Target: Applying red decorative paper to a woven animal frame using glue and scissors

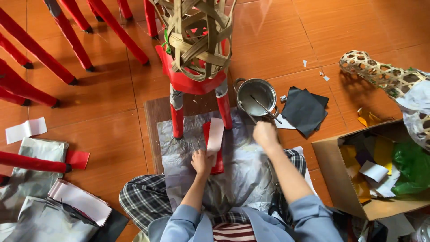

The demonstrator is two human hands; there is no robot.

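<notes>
My left hand (202, 161) rests on a narrow white paper strip (215, 134) that lies over a red paper sheet (218, 150), on crinkled silver foil paper (242, 166) spread on a brown board (152, 130). My right hand (265, 134) is closed around a thin stick-like handle that reaches toward a small metal pot (256, 95); the handle's tip is hard to see. A red plastic stool (197, 80) stands just beyond, carrying a woven bamboo frame (197, 36).
Black paper sheets (304, 110) lie right of the pot. A cardboard box (329, 170) of coloured paper sits at right, beside a second bamboo frame (380, 71). Stacks of silver and white paper (76, 199) lie at left. Red stool legs (67, 31) cross the back left.
</notes>
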